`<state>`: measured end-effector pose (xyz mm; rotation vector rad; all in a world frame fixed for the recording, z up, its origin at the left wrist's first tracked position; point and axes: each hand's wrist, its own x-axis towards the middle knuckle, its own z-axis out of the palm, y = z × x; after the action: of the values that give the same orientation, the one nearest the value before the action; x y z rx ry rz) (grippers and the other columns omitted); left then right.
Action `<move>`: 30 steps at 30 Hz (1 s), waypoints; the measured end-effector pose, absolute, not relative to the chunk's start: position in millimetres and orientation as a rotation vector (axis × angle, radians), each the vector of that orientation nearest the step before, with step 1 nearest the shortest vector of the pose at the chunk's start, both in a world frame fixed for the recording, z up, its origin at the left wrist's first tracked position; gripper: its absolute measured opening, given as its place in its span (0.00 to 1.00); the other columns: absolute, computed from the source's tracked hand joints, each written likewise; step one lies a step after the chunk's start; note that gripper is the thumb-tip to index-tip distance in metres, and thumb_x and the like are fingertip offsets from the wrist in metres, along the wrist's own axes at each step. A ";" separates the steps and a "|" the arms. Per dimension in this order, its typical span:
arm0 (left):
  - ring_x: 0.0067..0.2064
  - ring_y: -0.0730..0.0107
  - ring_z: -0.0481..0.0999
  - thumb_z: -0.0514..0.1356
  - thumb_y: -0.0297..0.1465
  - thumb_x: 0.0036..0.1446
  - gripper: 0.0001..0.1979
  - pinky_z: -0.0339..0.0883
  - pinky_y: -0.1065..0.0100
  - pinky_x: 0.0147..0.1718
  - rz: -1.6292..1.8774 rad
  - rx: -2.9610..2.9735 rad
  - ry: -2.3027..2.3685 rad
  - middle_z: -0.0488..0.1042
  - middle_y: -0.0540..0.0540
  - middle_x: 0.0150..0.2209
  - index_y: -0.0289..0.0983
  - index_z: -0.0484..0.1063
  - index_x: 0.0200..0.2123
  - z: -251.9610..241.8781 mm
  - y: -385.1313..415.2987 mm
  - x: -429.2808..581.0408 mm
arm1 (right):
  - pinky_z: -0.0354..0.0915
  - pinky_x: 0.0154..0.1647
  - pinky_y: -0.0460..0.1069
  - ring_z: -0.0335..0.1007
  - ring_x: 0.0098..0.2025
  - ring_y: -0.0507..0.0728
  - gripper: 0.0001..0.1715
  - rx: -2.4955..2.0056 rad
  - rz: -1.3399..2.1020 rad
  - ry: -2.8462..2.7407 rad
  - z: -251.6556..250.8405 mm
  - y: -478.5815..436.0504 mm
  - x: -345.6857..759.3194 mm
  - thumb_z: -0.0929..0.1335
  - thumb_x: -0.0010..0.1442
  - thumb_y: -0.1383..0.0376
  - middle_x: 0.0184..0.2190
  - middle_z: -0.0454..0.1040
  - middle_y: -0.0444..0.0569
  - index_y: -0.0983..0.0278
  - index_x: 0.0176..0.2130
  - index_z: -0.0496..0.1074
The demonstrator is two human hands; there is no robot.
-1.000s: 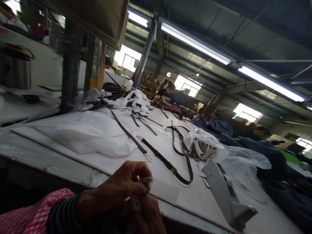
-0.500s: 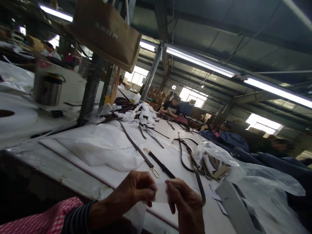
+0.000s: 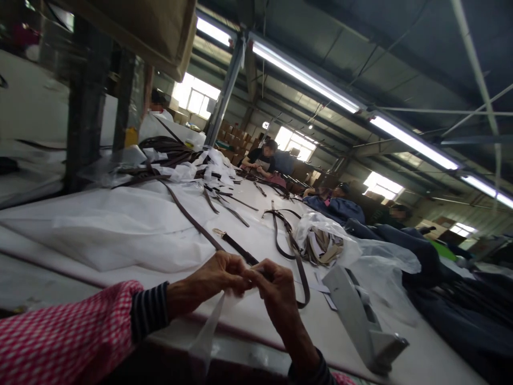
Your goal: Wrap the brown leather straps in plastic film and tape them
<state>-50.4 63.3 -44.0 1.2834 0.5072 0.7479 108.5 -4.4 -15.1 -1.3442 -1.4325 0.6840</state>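
Head view: left hand point(image 3: 212, 278) and right hand point(image 3: 278, 294) pinch translucent, seemingly plastic film point(image 3: 207, 331).

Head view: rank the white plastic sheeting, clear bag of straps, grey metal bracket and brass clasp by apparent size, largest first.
1. White plastic sheeting
2. Clear bag of straps and grey metal bracket: they look alike, and the bracket is nearer the camera, so unranked.
3. Brass clasp

Long fluorescent tubes point(image 3: 304, 72) overhead and windows point(image 3: 287, 143) on the far wall glare white, while the room stays fairly dim. The hands point(image 3: 218, 278) lie in soft shade, and wide-angle distortion bends the tilted view's edges.
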 end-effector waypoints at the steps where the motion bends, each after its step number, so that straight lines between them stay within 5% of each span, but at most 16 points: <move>1: 0.25 0.70 0.73 0.73 0.35 0.45 0.13 0.60 0.70 0.28 0.746 1.297 0.513 0.78 0.49 0.23 0.34 0.75 0.27 -47.6 66.5 -50.6 | 0.55 0.21 0.45 0.57 0.20 0.48 0.21 -1.348 0.740 -1.437 -17.8 1.5 112.9 0.73 0.58 0.53 0.19 0.71 0.43 0.67 0.25 0.75; 5: 0.22 0.72 0.70 0.71 0.41 0.48 0.15 0.54 0.71 0.25 0.806 1.310 0.613 0.76 0.49 0.21 0.34 0.75 0.27 -51.0 78.7 -59.1 | 0.61 0.27 0.47 0.63 0.25 0.51 0.26 -1.575 0.553 -1.654 -27.4 33.5 137.5 0.62 0.69 0.50 0.26 0.73 0.47 0.67 0.34 0.75; 9: 0.23 0.72 0.67 0.68 0.45 0.51 0.18 0.54 0.71 0.25 0.959 1.340 0.686 0.75 0.50 0.21 0.35 0.73 0.25 -39.3 92.8 -72.7 | 0.61 0.44 0.51 0.68 0.39 0.56 0.11 -1.758 0.320 -1.802 -39.4 70.5 156.6 0.68 0.62 0.60 0.36 0.77 0.50 0.64 0.36 0.77; 14: 0.29 0.67 0.71 0.60 0.47 0.62 0.21 0.62 0.68 0.32 1.143 1.491 0.744 0.79 0.46 0.28 0.35 0.76 0.28 -33.7 107.7 -85.4 | 0.56 0.37 0.50 0.66 0.35 0.55 0.04 -1.850 0.341 -1.940 -44.1 89.7 154.6 0.73 0.53 0.68 0.30 0.76 0.46 0.64 0.33 0.78; 17: 0.46 0.57 0.77 0.61 0.45 0.64 0.18 0.66 0.62 0.47 1.152 1.706 0.689 0.82 0.43 0.42 0.37 0.79 0.33 -37.8 111.0 -88.1 | 0.54 0.33 0.48 0.64 0.31 0.53 0.02 -1.784 0.380 -2.039 -26.7 74.9 150.6 0.73 0.54 0.68 0.27 0.74 0.43 0.64 0.32 0.79; 21: 0.66 0.49 0.63 0.66 0.37 0.61 0.08 0.50 0.53 0.66 1.060 2.178 0.538 0.76 0.44 0.58 0.41 0.81 0.31 -41.6 101.8 -84.5 | 0.57 0.36 0.47 0.67 0.32 0.53 0.03 -1.616 0.441 -2.205 15.1 31.1 154.1 0.74 0.56 0.69 0.28 0.76 0.41 0.62 0.33 0.80; 25: 0.48 0.61 0.75 0.63 0.35 0.65 0.08 0.61 0.62 0.55 0.832 2.299 0.400 0.78 0.47 0.45 0.41 0.80 0.33 -31.8 70.3 -76.2 | 0.61 0.40 0.49 0.70 0.38 0.56 0.03 -1.511 0.304 -2.219 39.0 -23.1 166.7 0.73 0.61 0.68 0.32 0.76 0.43 0.59 0.36 0.79; 30: 0.39 0.70 0.72 0.61 0.33 0.65 0.13 0.63 0.71 0.41 0.862 2.046 0.399 0.72 0.50 0.39 0.38 0.76 0.28 -15.7 10.3 -67.7 | 0.63 0.52 0.56 0.70 0.48 0.62 0.07 -1.475 -0.219 -1.680 -4.3 -95.0 169.7 0.69 0.66 0.64 0.41 0.77 0.51 0.59 0.42 0.78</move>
<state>-67.7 10.3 -15.7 2.0465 0.3990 0.8618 169.7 -95.0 -4.3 -1.4749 -1.6795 -0.2187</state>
